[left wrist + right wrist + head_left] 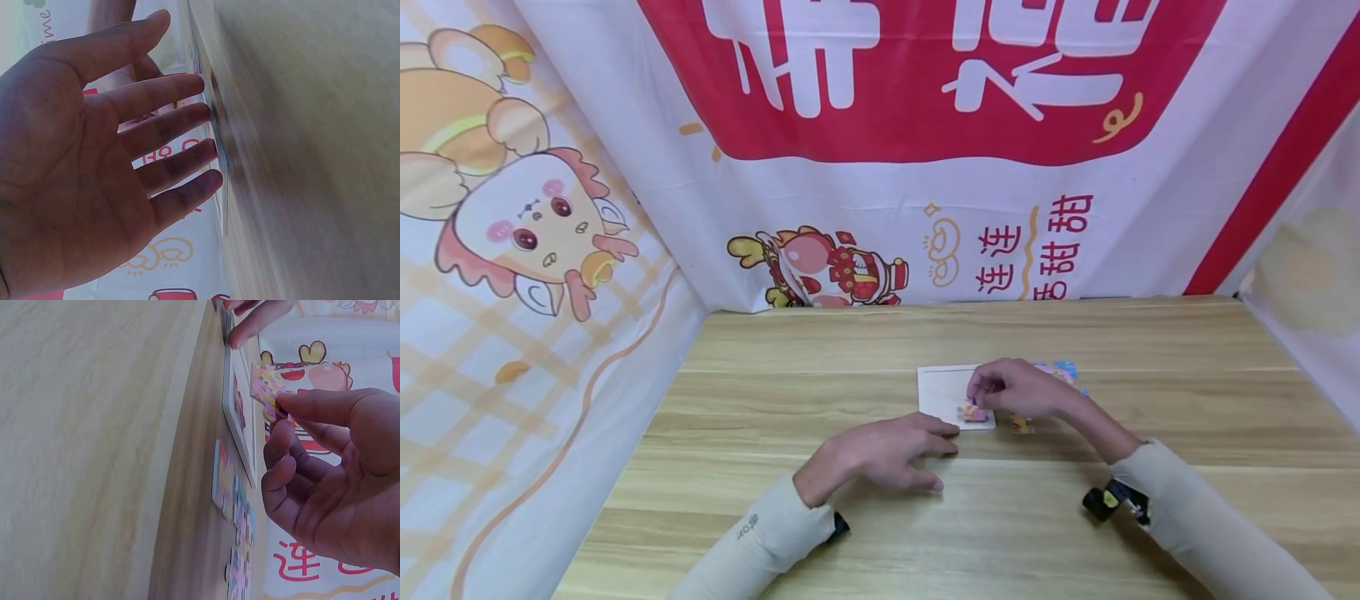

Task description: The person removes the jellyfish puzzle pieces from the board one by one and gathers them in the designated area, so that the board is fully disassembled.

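A white puzzle tray (942,392) lies flat in the middle of the wooden table (775,400). My right hand (979,397) hovers over the tray's near right corner and pinches a colourful puzzle piece (973,411) between thumb and forefinger. The right wrist view shows that piece (265,386) tilted just off the tray (240,419), with the hand (279,414) gripping its edge. My left hand (943,454) lies on the table with straight fingers, fingertips against the tray's near left edge. In the left wrist view the hand (201,114) is spread, its fingertips meeting the tray's rim (216,156).
Several loose puzzle pieces (1060,371) lie to the right of the tray, with one more (1021,426) by my right wrist; they show as a row (232,500) in the right wrist view. Printed cloth walls (550,275) enclose the table on three sides.
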`<state>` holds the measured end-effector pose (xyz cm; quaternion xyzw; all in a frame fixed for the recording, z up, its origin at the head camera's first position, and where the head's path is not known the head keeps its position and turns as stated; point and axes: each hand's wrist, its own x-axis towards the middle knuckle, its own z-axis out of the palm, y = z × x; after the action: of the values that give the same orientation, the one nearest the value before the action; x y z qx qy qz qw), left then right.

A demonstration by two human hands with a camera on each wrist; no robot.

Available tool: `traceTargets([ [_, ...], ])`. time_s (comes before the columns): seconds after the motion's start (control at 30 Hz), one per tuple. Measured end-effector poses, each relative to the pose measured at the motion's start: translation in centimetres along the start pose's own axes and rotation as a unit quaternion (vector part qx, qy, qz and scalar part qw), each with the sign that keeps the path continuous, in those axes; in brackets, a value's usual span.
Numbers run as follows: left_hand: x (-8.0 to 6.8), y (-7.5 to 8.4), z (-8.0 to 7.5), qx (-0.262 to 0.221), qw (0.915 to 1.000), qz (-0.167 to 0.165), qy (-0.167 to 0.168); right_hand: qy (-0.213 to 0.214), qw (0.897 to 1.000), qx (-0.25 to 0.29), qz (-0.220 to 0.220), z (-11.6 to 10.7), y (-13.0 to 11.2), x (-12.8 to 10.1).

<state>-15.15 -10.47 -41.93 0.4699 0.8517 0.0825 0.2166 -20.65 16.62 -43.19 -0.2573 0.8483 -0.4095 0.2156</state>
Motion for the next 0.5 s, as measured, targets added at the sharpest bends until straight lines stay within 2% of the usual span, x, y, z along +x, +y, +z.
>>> traceTargets([
  [0.5,0.0,0.0,0.1,-0.004,1.0,0.0,0.004,-0.013,1.0,0.006,-0.004,-1.0,0.9,-1.2],
])
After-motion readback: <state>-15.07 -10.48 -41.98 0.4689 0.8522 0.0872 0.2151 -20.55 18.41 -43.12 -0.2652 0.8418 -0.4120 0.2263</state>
